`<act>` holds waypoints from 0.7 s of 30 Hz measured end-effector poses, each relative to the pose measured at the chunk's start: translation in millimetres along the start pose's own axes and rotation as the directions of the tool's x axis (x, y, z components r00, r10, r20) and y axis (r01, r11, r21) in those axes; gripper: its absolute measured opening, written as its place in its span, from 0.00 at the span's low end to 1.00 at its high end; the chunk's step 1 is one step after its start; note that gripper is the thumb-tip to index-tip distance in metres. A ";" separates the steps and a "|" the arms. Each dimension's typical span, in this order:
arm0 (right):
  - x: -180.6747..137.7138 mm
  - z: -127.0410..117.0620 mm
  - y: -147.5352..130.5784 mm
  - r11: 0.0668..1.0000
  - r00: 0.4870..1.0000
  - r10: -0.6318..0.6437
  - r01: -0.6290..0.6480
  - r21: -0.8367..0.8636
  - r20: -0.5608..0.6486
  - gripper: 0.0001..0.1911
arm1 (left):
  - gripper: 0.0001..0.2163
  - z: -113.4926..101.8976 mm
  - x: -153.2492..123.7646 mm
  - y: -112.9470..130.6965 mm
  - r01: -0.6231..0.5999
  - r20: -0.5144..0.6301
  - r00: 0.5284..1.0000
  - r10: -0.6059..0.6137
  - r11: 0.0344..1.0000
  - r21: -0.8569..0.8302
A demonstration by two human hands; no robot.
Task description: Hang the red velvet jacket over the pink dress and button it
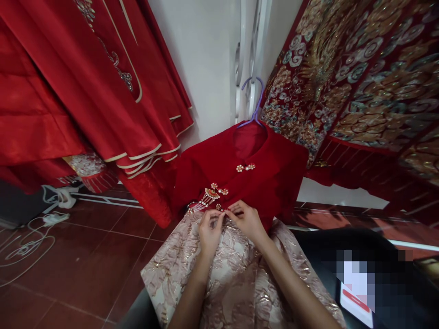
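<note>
A red velvety jacket [274, 169] hangs in front of me on a purple hanger [255, 109], its lower part lying towards my lap. Gold flower-shaped clasps [246, 168] run down its front, and a fan-shaped brooch with beaded tassels [210, 195] sits left of them. At the lowest flower clasp [218, 207], my left hand [210, 230] and my right hand [247, 221] meet, each pinching with thumb and fingers. Part of that clasp is hidden by my fingertips. Below the hands spreads a pale pink-gold brocade skirt [178, 260].
Red satin garments [113, 100] hang at left, and a heavily embroidered red garment [370, 82] hangs at right. White cables with a power strip [55, 218] lie on the tiled floor [85, 260]. A lit phone [356, 301] rests on a dark surface at lower right.
</note>
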State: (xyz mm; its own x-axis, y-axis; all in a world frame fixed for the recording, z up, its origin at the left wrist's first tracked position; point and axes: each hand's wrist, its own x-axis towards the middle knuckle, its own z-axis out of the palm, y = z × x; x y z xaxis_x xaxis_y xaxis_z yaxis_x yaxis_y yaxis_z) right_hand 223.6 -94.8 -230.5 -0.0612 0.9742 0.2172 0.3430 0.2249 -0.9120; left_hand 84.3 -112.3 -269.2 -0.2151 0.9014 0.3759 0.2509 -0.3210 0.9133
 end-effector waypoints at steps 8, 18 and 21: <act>-0.8 -24.1 -13.3 0.998 0.987 0.057 -0.055 -0.017 0.148 0.09 | 0.14 5.5 31.5 21.0 0.125 0.008 0.992 -0.127 0.965 -0.231; -6.3 -47.8 -30.9 0.998 0.956 0.069 -0.067 -0.017 0.285 0.07 | 0.16 17.4 57.0 45.9 0.392 0.071 0.888 -0.454 0.667 -0.634; -5.4 -46.7 -29.0 0.998 0.955 0.067 -0.069 -0.001 0.289 0.07 | 0.15 18.4 55.8 48.7 0.407 0.070 0.875 -0.480 0.648 -0.644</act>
State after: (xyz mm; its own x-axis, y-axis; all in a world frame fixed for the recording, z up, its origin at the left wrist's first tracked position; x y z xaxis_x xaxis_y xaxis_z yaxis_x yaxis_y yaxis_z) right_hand 257.7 -107.5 -189.0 -0.3061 0.9509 0.0463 0.3477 0.1570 -0.9244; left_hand 101.9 -72.3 -206.7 -0.2427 0.9626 -0.1203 -0.5326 -0.0286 0.8459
